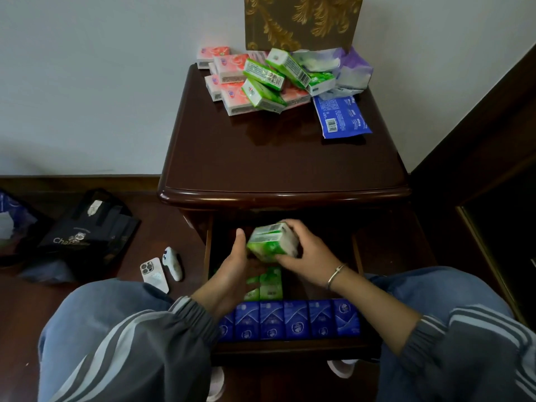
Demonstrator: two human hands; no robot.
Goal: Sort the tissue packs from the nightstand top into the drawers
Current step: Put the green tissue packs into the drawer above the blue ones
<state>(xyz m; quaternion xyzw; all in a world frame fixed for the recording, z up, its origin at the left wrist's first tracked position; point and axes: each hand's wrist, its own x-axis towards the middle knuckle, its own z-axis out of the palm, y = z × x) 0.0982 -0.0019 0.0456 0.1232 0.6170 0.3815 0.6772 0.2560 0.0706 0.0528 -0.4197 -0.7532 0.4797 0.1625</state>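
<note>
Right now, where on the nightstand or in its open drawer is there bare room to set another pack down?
The nightstand top is bare from the pile of packs at its back to its front edge. In the drawer, space right of the green packs, behind the blue row, looks free. Crowded: the pile and drawer's front.

Indoor light is soft, diffuse and moderately dim. The wall is evenly lit, with a faint shadow low on the left. The glossy nightstand top shows mild sheen along its front edge. The drawer interior is dark. Print on the green tissue pack is smeared. Straight lines bow towards the edges, and the corners are soft.
</note>
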